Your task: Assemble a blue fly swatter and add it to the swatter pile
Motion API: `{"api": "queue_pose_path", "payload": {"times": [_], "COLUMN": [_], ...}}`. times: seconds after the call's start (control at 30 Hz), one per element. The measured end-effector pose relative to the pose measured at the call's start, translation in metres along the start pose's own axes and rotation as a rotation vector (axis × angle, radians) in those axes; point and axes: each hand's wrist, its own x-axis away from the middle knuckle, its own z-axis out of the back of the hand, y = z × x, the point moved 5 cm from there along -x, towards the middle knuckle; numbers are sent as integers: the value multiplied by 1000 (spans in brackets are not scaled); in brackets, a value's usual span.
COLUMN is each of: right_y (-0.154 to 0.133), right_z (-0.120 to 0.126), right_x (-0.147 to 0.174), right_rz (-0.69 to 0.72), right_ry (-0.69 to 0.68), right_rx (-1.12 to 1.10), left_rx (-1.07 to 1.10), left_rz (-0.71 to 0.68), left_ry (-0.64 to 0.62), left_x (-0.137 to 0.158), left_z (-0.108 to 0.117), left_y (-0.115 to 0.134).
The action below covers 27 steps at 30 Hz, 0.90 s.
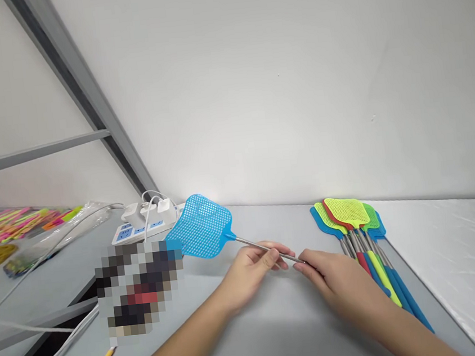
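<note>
Two bare hands meet on one blue plastic mesh fly swatter with a thin metal rod (209,229). Its long axis runs from the far-left head down to the near right. The left hand (251,270) pinches the rod mid-length with fingers curled; the right hand (337,283) closes loosely around the rod's near end, so both are equally close. A fan of finished coloured swatters (359,227) lies just right, on the grey tabletop (279,332), with a white power strip (144,224) far left by the white wall
</note>
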Motion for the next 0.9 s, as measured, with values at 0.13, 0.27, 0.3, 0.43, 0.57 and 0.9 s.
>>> {"api": "queue_pose_path", "payload": {"times": [0.13,0.27,0.3,0.43,0.57,0.9], "right_y": [-5,-8,-6,18,52,86], "right_z": [-2,6,10,29,48,55], "right_x": [0,12,19,66,130,220], "right_rz": [82,100,88,24,44,16], "right_ry": [59,144,159,245,377,475], "right_rx": [174,306,330,447,614,740], "left_rx": [-89,-92,-95,-46,142,498], "left_rz": [-37,-115,-135,-212,-224,-169], "left_ry": [25,58,76,220,335,446], "left_x": [3,10,12,27,37,59], "left_z": [-7,-13,-14,-11,-14,-103], "left_y": [1,15,20,39,49,35]}}
